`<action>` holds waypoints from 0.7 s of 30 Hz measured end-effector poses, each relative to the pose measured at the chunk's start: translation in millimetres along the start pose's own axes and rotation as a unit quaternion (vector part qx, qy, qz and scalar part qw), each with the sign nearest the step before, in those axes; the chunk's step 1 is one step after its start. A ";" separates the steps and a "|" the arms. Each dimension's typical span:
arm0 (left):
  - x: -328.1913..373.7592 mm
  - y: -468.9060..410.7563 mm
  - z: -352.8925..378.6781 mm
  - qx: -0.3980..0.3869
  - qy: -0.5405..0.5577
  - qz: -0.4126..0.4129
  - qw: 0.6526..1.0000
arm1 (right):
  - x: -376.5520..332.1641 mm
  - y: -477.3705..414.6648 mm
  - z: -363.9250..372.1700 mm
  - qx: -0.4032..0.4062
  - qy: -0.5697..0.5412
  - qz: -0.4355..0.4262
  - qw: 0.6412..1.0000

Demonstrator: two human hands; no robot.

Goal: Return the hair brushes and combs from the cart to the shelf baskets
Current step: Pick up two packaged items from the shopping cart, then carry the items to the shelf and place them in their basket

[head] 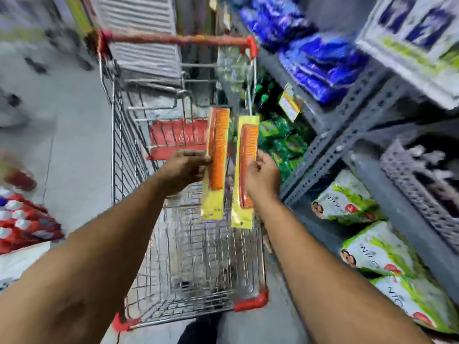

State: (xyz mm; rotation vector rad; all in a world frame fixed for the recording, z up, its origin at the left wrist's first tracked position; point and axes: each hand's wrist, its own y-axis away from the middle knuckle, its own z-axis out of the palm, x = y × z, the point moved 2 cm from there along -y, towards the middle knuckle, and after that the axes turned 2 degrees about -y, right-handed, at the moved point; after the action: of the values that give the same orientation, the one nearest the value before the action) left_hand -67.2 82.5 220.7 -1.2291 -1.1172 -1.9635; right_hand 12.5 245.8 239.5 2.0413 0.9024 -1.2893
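Observation:
My left hand grips an orange comb on a yellow card, held upright over the wire shopping cart. My right hand grips a second orange comb on a yellow card beside it, also upright. The two packs hang side by side without touching. The cart's basket looks bare under them. A grey perforated basket sits on the shelf at the right; its contents are blurred.
A grey metal shelf unit runs along the right with blue packs above, green packets in the middle and white-green bags low down. Red bottles stand at the left. The cart has a red handle at its far end.

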 end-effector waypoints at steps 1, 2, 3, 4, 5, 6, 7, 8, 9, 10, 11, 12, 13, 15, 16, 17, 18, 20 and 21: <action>8.0 4.4 9.0 0.001 -0.010 0.012 1.000 | -4.3 3.5 -11.7 0.012 -0.006 -0.006 1.000; 17.2 11.8 22.0 0.003 -0.022 0.026 0.999 | -10.6 10.3 -29.4 0.028 -0.020 -0.009 0.999; 23.8 17.7 33.5 0.000 -0.025 0.036 0.999 | -15.1 15.9 -44.5 0.038 -0.034 -0.010 0.999; 31.3 22.3 45.7 -0.005 -0.030 0.045 0.999 | -21.0 20.6 -60.6 0.047 -0.045 -0.012 0.998; 39.3 26.1 56.5 -0.010 -0.035 0.054 0.998 | -26.2 24.4 -75.2 0.054 -0.048 -0.016 0.997; 47.1 30.4 67.3 -0.017 -0.044 0.063 0.997 | -30.4 27.5 -88.6 0.061 -0.046 -0.020 0.997; 55.5 37.0 82.0 -0.026 -0.050 0.072 0.996 | -34.9 31.8 -106.5 0.074 -0.050 -0.027 0.996; 61.4 44.7 96.1 -0.033 -0.054 0.078 0.995 | -37.1 36.2 -122.0 0.087 -0.057 -0.033 0.994; 66.1 49.4 111.8 -0.046 -0.058 0.085 0.994 | -40.1 40.8 -139.9 0.105 -0.066 -0.042 0.991; 69.5 51.9 126.1 -0.055 -0.062 0.089 0.993 | -43.0 45.1 -156.3 0.119 -0.068 -0.050 0.989; 71.8 53.2 135.9 -0.060 -0.064 0.095 0.992 | -44.2 47.7 -166.5 0.125 -0.066 -0.052 0.989; 74.1 56.5 148.9 -0.070 -0.070 0.101 0.990 | -45.3 53.3 -182.0 0.134 -0.064 -0.056 0.987; 74.5 60.3 163.6 -0.084 -0.073 0.105 0.988 | -45.4 60.7 -199.3 0.144 -0.068 -0.064 0.985; 75.4 70.2 199.4 -0.115 -0.078 0.110 0.984 | -44.7 77.3 -239.0 0.176 -0.071 -0.084 0.978; 75.7 73.9 213.2 -0.128 -0.080 0.115 0.982 | -42.6 82.5 -254.1 0.192 -0.065 -0.088 0.975; 76.1 78.6 233.2 -0.144 -0.084 0.116 0.979 | -40.4 90.3 -273.9 0.211 -0.063 -0.094 0.971; 74.4 81.9 248.7 -0.158 -0.085 0.111 0.977 | -37.8 97.2 -288.8 0.222 -0.064 -0.090 0.969; 70.7 87.9 281.4 -0.195 -0.088 0.109 0.971 | -31.0 110.9 -318.5 0.241 -0.061 -0.075 0.966; 69.5 94.1 296.9 -0.214 -0.090 0.112 0.966 | -28.1 118.1 -330.6 0.251 -0.065 -0.068 0.963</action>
State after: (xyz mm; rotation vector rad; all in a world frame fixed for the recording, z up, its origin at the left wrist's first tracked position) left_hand 108.2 291.8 385.7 -1.7065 -0.6096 -2.0060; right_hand 275.5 412.6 403.8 2.2576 0.7151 -1.8570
